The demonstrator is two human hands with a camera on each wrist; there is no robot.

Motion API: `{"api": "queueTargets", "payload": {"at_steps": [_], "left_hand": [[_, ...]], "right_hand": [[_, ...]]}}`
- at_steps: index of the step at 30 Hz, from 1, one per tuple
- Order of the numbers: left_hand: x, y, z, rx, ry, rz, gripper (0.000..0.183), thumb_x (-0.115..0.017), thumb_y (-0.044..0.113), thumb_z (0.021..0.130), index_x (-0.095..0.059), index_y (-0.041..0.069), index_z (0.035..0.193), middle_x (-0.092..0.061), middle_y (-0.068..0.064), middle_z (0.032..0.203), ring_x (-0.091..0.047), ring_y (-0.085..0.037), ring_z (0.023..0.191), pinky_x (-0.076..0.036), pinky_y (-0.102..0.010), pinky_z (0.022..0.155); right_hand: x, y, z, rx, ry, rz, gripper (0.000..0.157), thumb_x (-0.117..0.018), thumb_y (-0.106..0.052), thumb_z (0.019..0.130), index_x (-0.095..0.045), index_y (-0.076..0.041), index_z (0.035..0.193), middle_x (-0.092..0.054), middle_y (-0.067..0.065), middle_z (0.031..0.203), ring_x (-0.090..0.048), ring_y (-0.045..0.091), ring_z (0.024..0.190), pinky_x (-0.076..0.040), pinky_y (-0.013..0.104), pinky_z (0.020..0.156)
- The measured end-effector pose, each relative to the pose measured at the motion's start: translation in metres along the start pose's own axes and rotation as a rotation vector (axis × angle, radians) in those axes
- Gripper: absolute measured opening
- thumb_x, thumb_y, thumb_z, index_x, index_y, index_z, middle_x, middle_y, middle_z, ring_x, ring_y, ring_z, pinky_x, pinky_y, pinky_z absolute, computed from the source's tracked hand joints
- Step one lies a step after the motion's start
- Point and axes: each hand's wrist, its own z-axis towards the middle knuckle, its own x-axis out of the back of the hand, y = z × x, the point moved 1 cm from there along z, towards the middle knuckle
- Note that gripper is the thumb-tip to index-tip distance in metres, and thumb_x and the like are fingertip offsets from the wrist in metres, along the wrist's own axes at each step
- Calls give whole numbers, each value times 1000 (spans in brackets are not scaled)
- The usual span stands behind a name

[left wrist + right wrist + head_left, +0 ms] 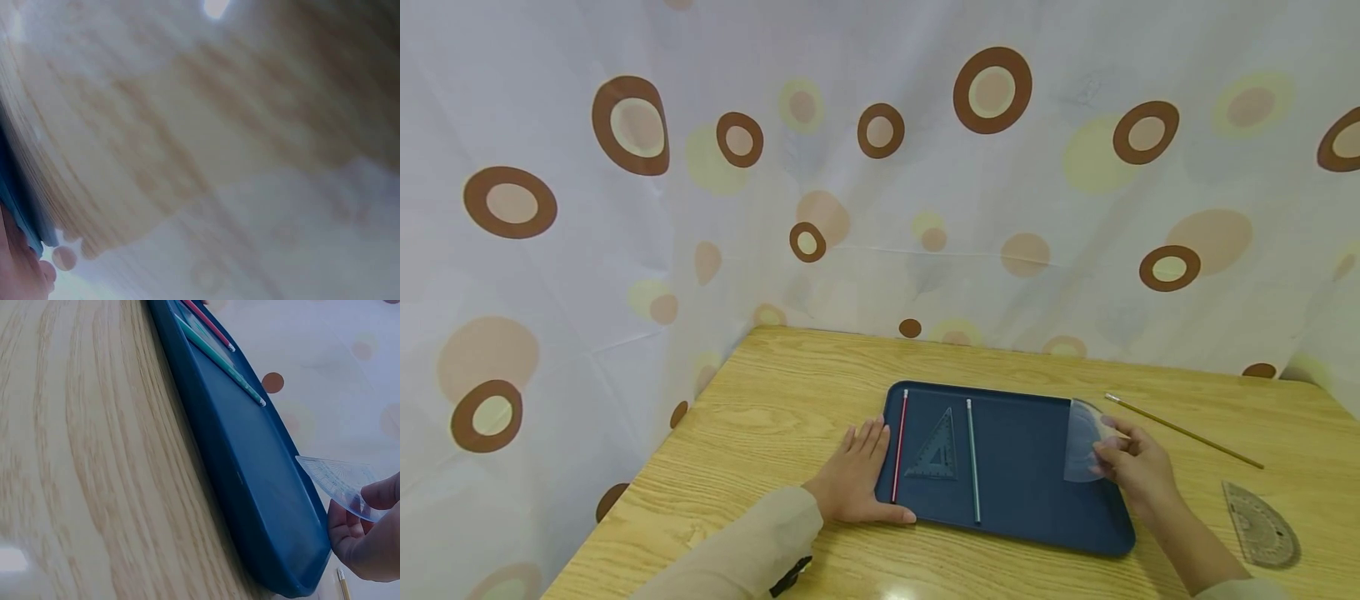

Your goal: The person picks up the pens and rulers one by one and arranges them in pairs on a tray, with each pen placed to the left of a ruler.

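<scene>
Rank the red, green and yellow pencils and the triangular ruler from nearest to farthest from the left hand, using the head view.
From the left hand:
1. Red pencil, along the left end of the tray
2. Triangular ruler, right of it
3. Green pencil, right of the ruler
4. Yellow pencil, beyond the tray's right end

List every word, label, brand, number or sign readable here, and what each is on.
No text is readable.
Set square: scale marks too small.
Protractor in the right hand: markings blurred.
Second protractor, on the table: markings too small.
Red pencil, green pencil, gold pencil: no legible lettering.
</scene>
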Motion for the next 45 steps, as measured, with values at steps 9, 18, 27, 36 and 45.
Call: {"api": "queueTargets", "payload": {"at_steps": [9, 18, 27, 36, 45], "left_hand": [[0, 1, 0, -2, 2, 2, 115, -45, 80, 73, -7, 3, 150, -3, -14, 157, -5, -27, 145, -10, -47, 117], [1, 1, 0, -1, 3, 8, 115, -45, 80, 74, -7, 3, 150, -4, -15, 157, -5, -28, 145, -9, -47, 117], [2, 1, -1, -8, 2, 4, 114, -45, 80, 74, -7, 2, 149, -3, -15, 157, -5, -29, 145, -9, -48, 117], [1, 1, 0, -4, -3, 16, 114, -44, 80, 74, -6, 3, 150, -4, -15, 157, -5, -28, 145, -10, -47, 117], [2, 2, -1, -3, -2, 8, 114, -45, 80, 74, -7, 3, 149, -4, -15, 157, -5, -28, 145, -10, -47, 117]], "right_hand": [[-6, 4, 0, 4, -41, 47, 42, -56, 2, 89, -54, -39, 93, -47, -12, 77, -59, -1, 67, -53, 16, 64], [-12, 4, -1, -2, -68, 22, 39, -51, 3, 90, -49, -35, 100, -48, -13, 76, -59, -1, 68, -53, 17, 66], [-18, 6, 0, -20, -88, -21, 34, -51, 1, 91, -44, -23, 114, -47, -11, 81, -60, -1, 72, -53, 17, 68], [-24, 8, 0, -40, -122, -50, 49, -47, 3, 92, -28, 2, 138, -51, -11, 85, -61, 0, 74, -54, 19, 71], [-28, 8, 2, -37, -139, -28, 51, -45, 4, 92, -25, 4, 140, -55, -13, 83, -62, 0, 75, -54, 20, 70]]}}
